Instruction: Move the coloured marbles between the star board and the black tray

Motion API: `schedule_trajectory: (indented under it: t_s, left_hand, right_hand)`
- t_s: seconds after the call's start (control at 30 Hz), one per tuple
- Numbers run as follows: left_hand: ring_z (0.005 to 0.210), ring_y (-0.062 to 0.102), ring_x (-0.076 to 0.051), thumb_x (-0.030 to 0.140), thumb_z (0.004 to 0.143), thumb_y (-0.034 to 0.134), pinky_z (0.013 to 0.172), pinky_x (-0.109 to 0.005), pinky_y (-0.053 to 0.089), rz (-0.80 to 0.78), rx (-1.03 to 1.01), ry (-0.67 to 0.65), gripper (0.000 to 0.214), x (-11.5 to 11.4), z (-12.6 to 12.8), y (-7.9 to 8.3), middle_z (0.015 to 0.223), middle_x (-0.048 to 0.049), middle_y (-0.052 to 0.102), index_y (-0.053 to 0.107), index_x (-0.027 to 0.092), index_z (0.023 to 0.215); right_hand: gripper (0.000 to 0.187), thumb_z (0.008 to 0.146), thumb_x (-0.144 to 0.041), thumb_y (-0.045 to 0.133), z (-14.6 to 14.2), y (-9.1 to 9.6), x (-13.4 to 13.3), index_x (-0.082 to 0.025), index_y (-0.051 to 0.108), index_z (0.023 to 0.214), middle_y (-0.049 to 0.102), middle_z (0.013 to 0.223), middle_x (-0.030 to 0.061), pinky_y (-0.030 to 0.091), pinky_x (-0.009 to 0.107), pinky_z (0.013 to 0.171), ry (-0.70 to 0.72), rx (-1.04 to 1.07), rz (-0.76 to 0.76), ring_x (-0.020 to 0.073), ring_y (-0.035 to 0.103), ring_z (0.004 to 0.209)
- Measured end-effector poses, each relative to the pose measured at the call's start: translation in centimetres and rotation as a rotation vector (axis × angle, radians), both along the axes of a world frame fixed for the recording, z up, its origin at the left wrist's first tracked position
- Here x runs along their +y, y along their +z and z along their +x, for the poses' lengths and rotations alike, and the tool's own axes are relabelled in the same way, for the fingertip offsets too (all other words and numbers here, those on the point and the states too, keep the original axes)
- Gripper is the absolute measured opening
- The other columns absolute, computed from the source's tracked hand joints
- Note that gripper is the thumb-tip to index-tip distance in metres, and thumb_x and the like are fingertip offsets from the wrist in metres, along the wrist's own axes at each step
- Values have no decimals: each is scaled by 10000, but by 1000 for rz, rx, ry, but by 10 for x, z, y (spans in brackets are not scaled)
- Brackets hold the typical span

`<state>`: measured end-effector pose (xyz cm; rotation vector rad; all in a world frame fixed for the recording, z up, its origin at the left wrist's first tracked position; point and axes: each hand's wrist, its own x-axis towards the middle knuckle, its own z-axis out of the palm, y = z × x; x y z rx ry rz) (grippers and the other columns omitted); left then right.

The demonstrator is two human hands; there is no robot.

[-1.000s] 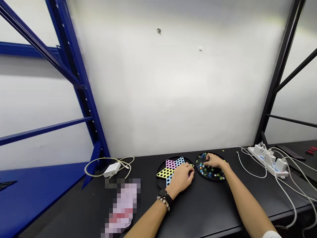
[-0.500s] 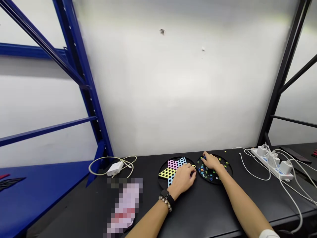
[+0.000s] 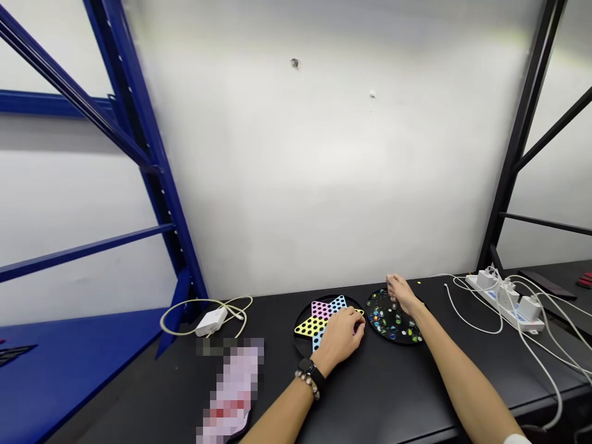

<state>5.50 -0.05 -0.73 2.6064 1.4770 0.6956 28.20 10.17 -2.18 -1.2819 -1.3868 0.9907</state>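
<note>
A round black Chinese checkers board with a pastel star full of dark holes lies on the table. My left hand, with a watch and bead bracelet at its wrist, rests over the board's right part. Its fingers are bent, the thumb apart from them, and its palm is hidden. To the right is a round black tray with several scattered glass marbles. Over the tray's far side my right hand is closed in a pinch, its fingertips too small to show what they hold.
A white power adapter with a looped cable and a blurred pinkish item lie on the left. At the right is a power strip with plugs and white cables. Blue and black frames flank the white wall.
My right hand has risen from among the marbles toward the tray's far edge, its fingers now drawn together. My left hand stays on the board. The view has shifted slightly.
</note>
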Motion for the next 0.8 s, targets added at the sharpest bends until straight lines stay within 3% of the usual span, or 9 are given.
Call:
schedule_trajectory:
  t_s: [0.1,0.2,0.4,0.6,0.8]
  left_hand:
    - [903,582,-198,262,914,475,806,-322,416,4,-4,0,184,0,0,-1,941,-35,639,654,230,887]
    - [896,582,-196,261,909,480,803,-323,419,2,-7,-2,180,1,0,-2,944,-35,640,656,229,885]
    - [951,568,-207,254,910,490,827,-343,415,34,25,-43,184,0,0,0,1029,-30,644,651,250,1000]
    - [1166,514,-231,163,935,450,984,-407,351,129,125,-197,362,0,4,0,1287,-9,605,568,286,1253]
    - [1198,518,-249,214,974,403,1018,-439,325,113,180,-220,343,5,6,-4,1316,-12,610,587,295,1253]
  right_hand:
    - [330,895,-529,249,9,13,-4,-244,352,765,293,547,-68,212,220,396,71,302,-112,105,252,420]
    - [349,889,-527,286,10,15,-10,-236,334,702,311,534,-64,134,203,376,135,364,-231,79,207,398]
    - [440,826,-570,534,0,13,-21,-219,386,607,247,436,-96,103,205,382,259,-19,-228,50,160,376]
    - [276,760,-431,652,13,34,-40,-181,606,654,473,451,-41,290,207,447,603,-677,-264,85,403,433]
    - [44,707,-231,636,15,41,-50,-205,633,743,544,548,-36,351,210,485,675,-754,-384,98,472,478]
